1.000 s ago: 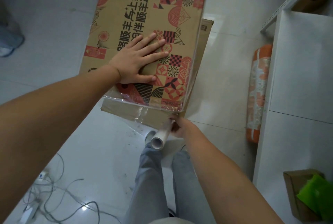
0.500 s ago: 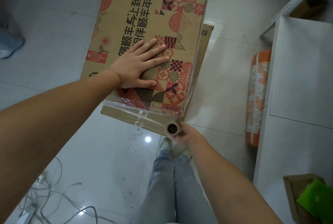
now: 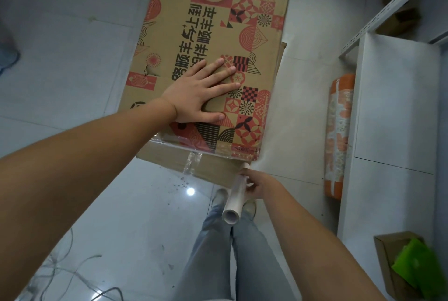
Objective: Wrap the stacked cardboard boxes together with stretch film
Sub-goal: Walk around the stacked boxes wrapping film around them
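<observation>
The stacked cardboard boxes look like flattened ones standing on the tile floor, so I'd guess stiff across the face but floppy and light, easy to tip. Best place to steady them is flat on the big printed face, which is where the left hand is, fingers straight and spread, pressing on it. The top box has red and black geometric prints plus black characters; a plain brown one pokes out underneath at the near edge. A band of stretch film already shines over that near edge, thin, clingy, probably tears if yanked. The film roll sits at the near right corner, pale tube, light, and the right hand has its fingers curled round it.
</observation>
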`<action>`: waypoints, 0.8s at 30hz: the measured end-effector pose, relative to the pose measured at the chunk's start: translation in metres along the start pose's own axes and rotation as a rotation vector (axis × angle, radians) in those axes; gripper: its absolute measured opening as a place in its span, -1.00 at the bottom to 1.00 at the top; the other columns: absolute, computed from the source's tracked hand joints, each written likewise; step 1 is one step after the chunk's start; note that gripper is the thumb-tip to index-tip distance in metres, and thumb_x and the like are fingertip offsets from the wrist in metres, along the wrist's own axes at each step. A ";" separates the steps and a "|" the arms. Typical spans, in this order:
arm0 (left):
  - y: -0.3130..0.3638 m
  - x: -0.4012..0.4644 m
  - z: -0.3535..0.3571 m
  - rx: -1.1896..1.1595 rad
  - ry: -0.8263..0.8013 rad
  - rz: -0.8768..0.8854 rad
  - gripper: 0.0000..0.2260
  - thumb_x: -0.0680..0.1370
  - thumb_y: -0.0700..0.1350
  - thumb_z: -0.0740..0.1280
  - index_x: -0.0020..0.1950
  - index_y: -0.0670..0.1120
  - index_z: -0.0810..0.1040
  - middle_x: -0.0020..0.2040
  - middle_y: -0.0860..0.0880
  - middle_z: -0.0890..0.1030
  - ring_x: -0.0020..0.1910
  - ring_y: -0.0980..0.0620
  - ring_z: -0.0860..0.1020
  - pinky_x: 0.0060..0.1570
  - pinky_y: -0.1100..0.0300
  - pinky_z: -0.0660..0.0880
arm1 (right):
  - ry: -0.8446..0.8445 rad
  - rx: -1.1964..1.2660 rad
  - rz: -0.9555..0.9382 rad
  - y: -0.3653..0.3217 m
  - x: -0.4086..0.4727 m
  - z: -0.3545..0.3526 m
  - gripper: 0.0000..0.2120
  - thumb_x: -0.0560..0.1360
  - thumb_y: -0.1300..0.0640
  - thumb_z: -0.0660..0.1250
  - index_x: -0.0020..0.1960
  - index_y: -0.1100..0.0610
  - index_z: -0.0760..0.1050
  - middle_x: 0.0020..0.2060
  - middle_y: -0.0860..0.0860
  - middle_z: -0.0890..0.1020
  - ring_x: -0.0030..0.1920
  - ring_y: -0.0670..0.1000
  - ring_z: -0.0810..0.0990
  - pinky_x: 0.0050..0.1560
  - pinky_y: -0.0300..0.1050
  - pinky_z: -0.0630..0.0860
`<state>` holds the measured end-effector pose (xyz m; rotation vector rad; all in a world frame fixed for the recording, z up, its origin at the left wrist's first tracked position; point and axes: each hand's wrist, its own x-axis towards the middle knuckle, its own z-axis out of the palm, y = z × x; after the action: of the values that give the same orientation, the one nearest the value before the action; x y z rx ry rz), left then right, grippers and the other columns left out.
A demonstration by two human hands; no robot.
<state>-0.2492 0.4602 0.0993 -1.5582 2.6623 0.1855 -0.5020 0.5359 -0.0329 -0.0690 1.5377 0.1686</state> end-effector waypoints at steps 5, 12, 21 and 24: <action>0.001 0.001 -0.001 0.023 -0.015 -0.007 -0.30 0.48 0.39 -0.03 0.54 0.10 0.04 0.56 -0.02 0.02 0.54 -0.11 -0.10 0.48 -0.11 -0.09 | -0.097 0.224 -0.013 -0.012 0.010 -0.022 -0.91 0.51 0.22 0.12 -0.11 0.24 0.35 -0.26 0.14 0.43 -0.25 0.08 0.47 -0.24 -0.05 0.52; 0.001 0.003 -0.001 0.034 -0.017 -0.010 -0.31 0.48 0.38 0.01 0.54 0.09 0.05 0.56 -0.02 0.04 0.54 -0.11 -0.09 0.48 -0.11 -0.08 | -0.124 -0.029 0.070 -0.015 0.007 -0.022 -0.64 0.44 0.24 0.39 0.20 0.30 0.42 -0.11 0.17 0.59 -0.21 0.11 0.60 -0.41 -0.07 0.61; 0.001 0.003 0.000 0.080 -0.038 -0.014 -0.33 0.49 0.42 -0.15 0.53 0.16 -0.15 0.56 0.01 -0.07 0.54 -0.10 -0.11 0.48 -0.10 -0.08 | -0.141 -0.106 0.023 -0.038 -0.006 -0.048 -0.85 0.53 0.19 0.14 -0.18 0.21 0.38 -0.28 0.10 0.50 -0.26 0.04 0.51 -0.49 -0.21 0.56; 0.001 0.003 0.002 0.090 -0.036 -0.010 -0.32 0.48 0.42 -0.15 0.52 0.18 -0.20 0.55 0.07 -0.18 0.54 -0.10 -0.13 0.48 -0.09 -0.10 | -0.144 0.027 0.058 -0.044 -0.009 -0.053 -0.86 0.48 0.14 0.16 -0.21 0.17 0.35 -0.35 0.09 0.50 -0.29 0.07 0.50 -0.30 -0.11 0.51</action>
<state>-0.2517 0.4581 0.0974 -1.5267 2.5959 0.0907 -0.5478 0.4838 -0.0286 0.0091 1.3985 0.1947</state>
